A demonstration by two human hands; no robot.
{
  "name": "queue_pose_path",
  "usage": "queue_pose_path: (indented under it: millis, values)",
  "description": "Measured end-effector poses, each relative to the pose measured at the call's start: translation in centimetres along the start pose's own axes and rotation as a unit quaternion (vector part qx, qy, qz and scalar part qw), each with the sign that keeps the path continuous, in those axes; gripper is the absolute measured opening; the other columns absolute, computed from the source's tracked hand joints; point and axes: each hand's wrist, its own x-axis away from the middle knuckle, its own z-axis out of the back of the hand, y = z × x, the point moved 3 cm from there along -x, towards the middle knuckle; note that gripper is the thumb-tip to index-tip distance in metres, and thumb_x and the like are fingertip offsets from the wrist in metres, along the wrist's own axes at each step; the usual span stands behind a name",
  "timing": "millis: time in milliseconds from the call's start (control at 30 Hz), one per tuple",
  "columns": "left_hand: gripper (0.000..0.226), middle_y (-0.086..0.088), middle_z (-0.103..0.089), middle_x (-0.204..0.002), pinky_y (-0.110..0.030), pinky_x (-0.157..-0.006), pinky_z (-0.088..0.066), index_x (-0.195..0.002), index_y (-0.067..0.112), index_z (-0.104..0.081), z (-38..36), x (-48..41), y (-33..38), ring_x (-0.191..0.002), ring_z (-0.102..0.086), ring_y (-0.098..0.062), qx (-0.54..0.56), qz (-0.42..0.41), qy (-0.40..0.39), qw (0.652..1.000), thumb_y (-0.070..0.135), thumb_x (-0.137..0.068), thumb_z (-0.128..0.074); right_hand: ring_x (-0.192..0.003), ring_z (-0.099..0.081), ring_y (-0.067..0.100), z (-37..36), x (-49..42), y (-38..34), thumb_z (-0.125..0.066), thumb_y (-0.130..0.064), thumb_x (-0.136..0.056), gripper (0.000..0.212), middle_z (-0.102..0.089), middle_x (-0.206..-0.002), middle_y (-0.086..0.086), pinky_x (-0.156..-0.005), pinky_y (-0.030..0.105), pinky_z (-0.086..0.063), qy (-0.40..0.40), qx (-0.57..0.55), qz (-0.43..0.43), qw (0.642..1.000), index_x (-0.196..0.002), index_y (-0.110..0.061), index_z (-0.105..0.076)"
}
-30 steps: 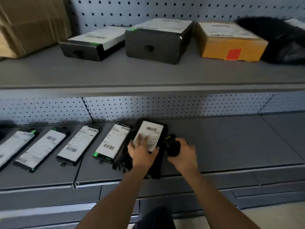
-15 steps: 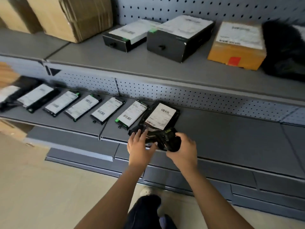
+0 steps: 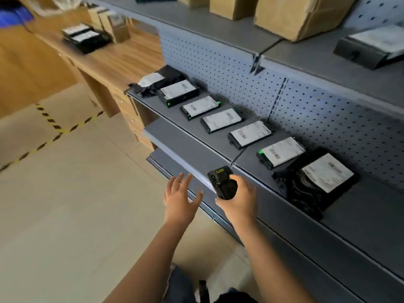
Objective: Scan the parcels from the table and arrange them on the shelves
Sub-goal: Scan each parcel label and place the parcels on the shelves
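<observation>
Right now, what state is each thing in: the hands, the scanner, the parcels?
Left hand: open, fingers spread, holding nothing.
Scanner: held in the air in front of the shelf edge.
Right hand: grips the scanner.
Near black bag parcel: lying flat on the shelf, label up.
Five flat boxes: in a row on the same shelf, labels up.
Table parcels: lying on the wooden table, blurred.

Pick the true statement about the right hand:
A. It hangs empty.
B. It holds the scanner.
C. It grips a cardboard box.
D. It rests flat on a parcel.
B: the right hand has its fingers curled round the black scanner in front of the shelf edge, while the left hand is open and holds nothing.
</observation>
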Motion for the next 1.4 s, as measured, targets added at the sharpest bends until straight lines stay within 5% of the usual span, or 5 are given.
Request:
queue_pose_path:
  millis: [233, 467, 633, 1033, 1400]
  values:
    - [0.060, 0.000, -0.034, -0.153, -0.037, -0.116, -0.014, -0.144, 0.028, -0.041, 10.7, -7.3, -13.0, -0.145, -0.014, -0.022, -0.015, 0.071, 0.056, 0.996, 0.047, -0.090, -0.060, -0.098, -0.053, 0.026, -13.7, -3.3, -13.4, -0.084, -0.023, -0.059, 0.060, -0.062, -0.106, -0.001, -0.070, 0.029, -0.040, -0.050, -0.067, 0.051, 0.995, -0.113, -0.026, -0.059]
    - [0.060, 0.001, -0.036, -0.152, -0.038, -0.116, -0.015, -0.143, 0.027, -0.042, 18.3, -12.0, -21.5, -0.144, -0.015, -0.020, 0.002, 0.146, 0.112, 0.983, 0.046, -0.089, -0.062, -0.105, -0.048, 0.021, -23.2, -5.0, -24.3, -0.084, -0.023, -0.062, 0.061, -0.058, -0.110, -0.004, -0.080, 0.037, -0.050, -0.126, -0.079, 0.111, 0.983, -0.116, -0.027, -0.057]
    - [0.059, 0.000, -0.036, -0.152, -0.038, -0.115, -0.015, -0.143, 0.028, -0.042, 21.1, -16.5, -25.3, -0.144, -0.016, -0.021, 0.003, 0.175, 0.134, 0.975, 0.044, -0.090, -0.061, -0.107, -0.048, 0.016, -28.8, -8.1, -29.4, -0.082, -0.027, -0.062, 0.063, -0.059, -0.111, -0.009, -0.073, 0.023, -0.042, -0.154, -0.080, 0.160, 0.972, -0.119, -0.028, -0.056]
    - [0.060, 0.002, -0.032, -0.154, -0.039, -0.116, -0.012, -0.145, 0.030, -0.037, 29.2, -35.8, -31.5, -0.144, -0.011, -0.017, -0.005, 0.219, 0.208, 0.953, 0.045, -0.091, -0.058, -0.112, -0.047, 0.019, -42.5, -23.3, -43.6, -0.085, -0.024, -0.062, 0.068, -0.061, -0.120, -0.004, -0.085, 0.026, -0.041, -0.199, -0.098, 0.231, 0.947, -0.125, -0.022, -0.057]
    - [0.060, 0.004, -0.029, -0.155, -0.040, -0.117, -0.010, -0.146, 0.032, -0.035, 32.1, -48.5, -37.8, -0.145, -0.009, -0.018, 0.000, 0.241, 0.182, 0.953, 0.047, -0.091, -0.057, -0.112, -0.044, 0.016, -52.2, -31.5, -50.4, -0.085, -0.027, -0.065, 0.070, -0.060, -0.120, -0.006, -0.081, 0.024, -0.041, -0.216, -0.066, 0.217, 0.950, -0.128, -0.024, -0.053]
